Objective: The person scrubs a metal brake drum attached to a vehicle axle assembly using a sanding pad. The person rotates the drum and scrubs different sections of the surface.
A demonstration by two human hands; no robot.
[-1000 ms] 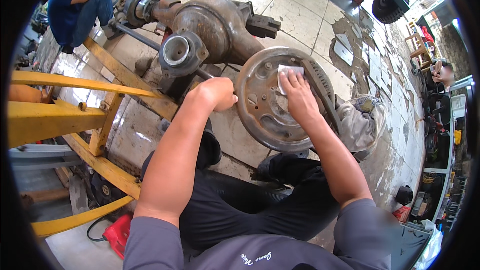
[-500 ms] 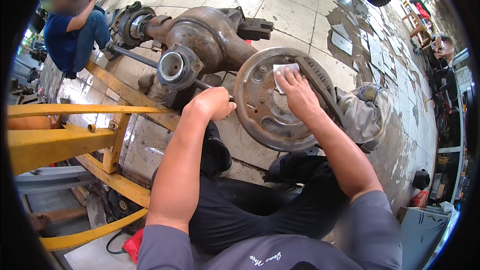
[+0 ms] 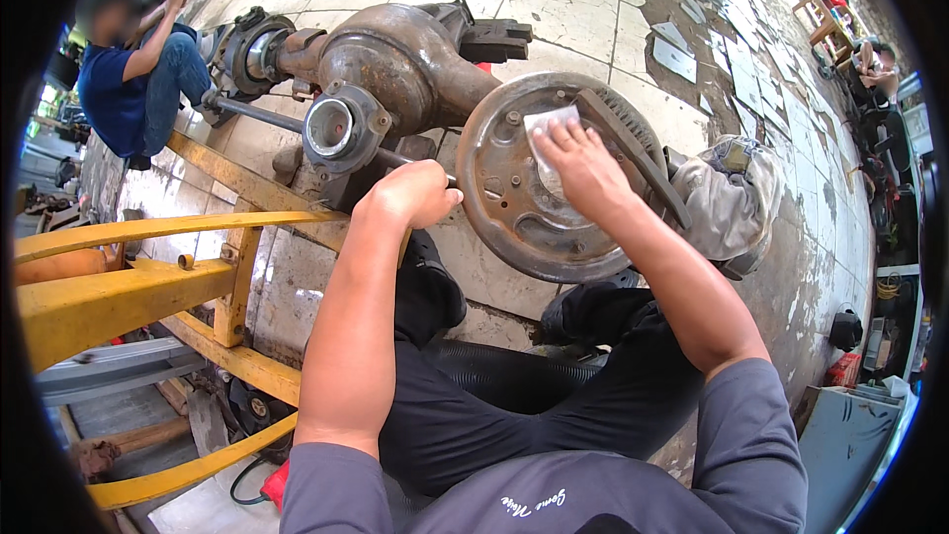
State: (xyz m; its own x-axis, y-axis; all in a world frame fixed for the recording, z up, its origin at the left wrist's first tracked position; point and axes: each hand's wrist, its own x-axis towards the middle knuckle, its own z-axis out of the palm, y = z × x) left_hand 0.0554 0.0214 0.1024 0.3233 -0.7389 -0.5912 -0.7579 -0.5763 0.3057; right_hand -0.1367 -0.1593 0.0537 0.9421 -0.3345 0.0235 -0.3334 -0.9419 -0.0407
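My right hand presses a small white sheet against a round, rusty brake backing plate, its fingers lying over the sheet's edge. Whether the sheet is paper, cloth or sandpaper, I cannot tell. A curved brake shoe is on the plate's right side, close to that hand. My left hand is closed around a thin metal axle shaft just left of the plate, with the shaft showing on both sides of the fist. A flanged hub sits along the shaft. Behind lies the rusty axle housing.
A yellow metal frame stands at my left. Beyond it another person squats by the axle's far end. A grey cloth bundle lies right of the plate. Broken tiles cover part of the floor. A grey cabinet stands at right.
The view has shifted slightly. The white sheet has turned a little under my right hand and shows more of its surface. My left hand stays at the shaft.
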